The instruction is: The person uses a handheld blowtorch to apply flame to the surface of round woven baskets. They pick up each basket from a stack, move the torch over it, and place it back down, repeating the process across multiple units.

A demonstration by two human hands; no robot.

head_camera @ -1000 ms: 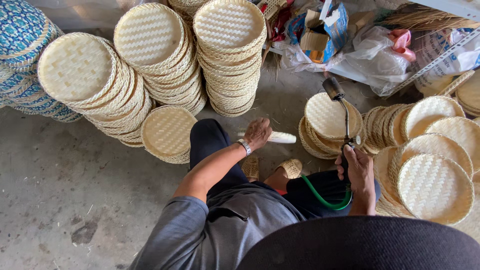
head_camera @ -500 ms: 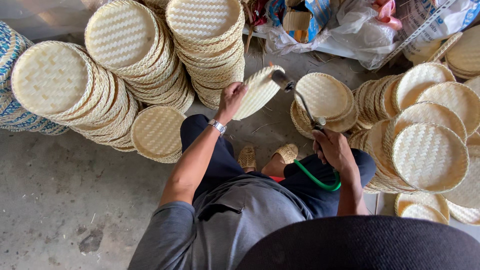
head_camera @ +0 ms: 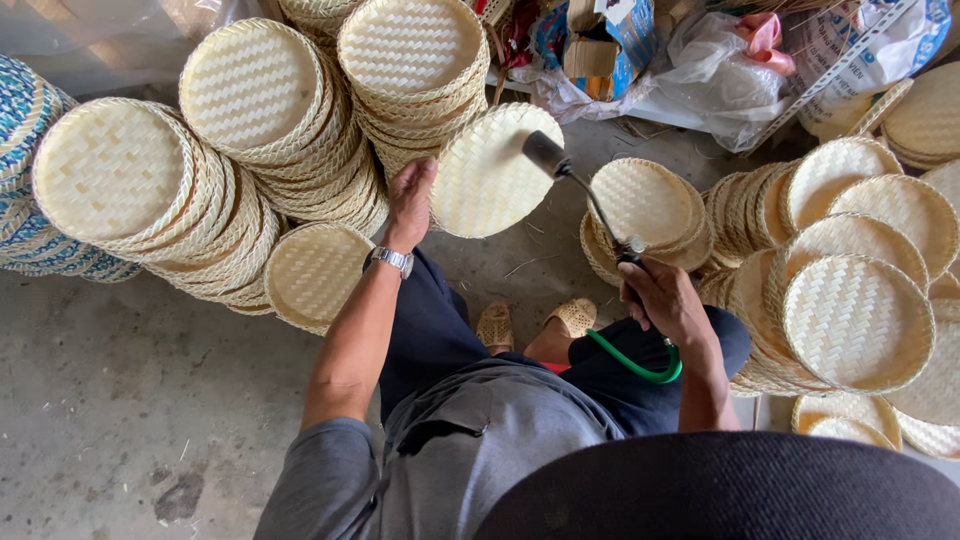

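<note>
Your left hand (head_camera: 410,200) is gripping the tray (head_camera: 492,172), fingers hidden behind it; your right hand (head_camera: 668,300) is clenching the torch (head_camera: 585,195).

One round pale woven bamboo tray (head_camera: 492,172) is held up on its own. One thin metal torch wand with a dark nozzle (head_camera: 585,195) is in view, and one green hose (head_camera: 632,365) loops from it. Two woven sandals (head_camera: 535,322) show. One silver wristwatch (head_camera: 393,260) is worn. Four tall stacks of pale round woven trays (head_camera: 265,130) stand at upper left; the trays within them are too many to count. One stack of blue-patterned woven trays (head_camera: 25,130) sits at far left.
</note>
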